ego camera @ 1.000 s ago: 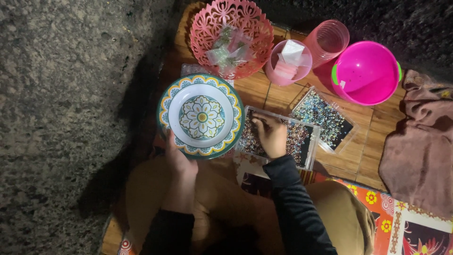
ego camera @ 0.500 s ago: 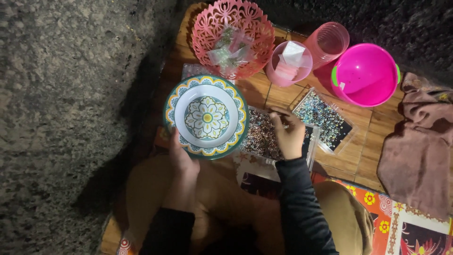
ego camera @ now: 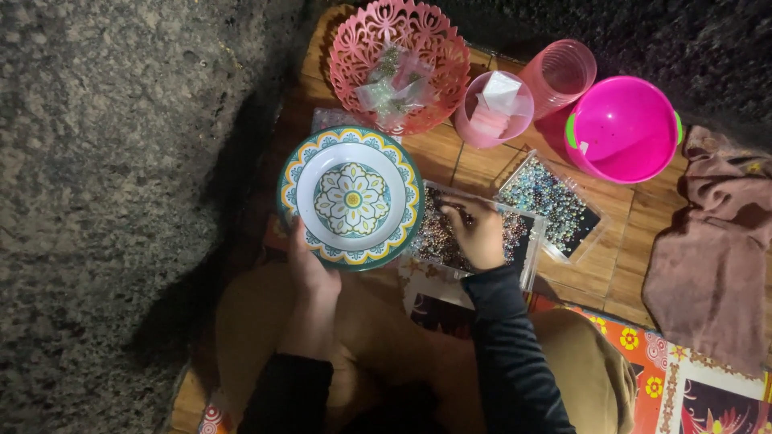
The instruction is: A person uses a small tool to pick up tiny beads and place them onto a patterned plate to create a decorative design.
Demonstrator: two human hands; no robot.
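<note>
Patterned bowl faces up, gripped at its near rim by left hand; right hand fingers pinch into bead tray.

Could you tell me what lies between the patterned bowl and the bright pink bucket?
In the head view, two clear trays of beads lie between the patterned bowl and the pink bucket; the right hand rests in the nearer tray.

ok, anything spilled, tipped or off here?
Nothing stands out. The left hand holds the patterned bowl level and empty; the right hand rests in the clear bead tray. Beads stay inside both trays. The pink basket, tumbler and bucket sit upright.
</note>
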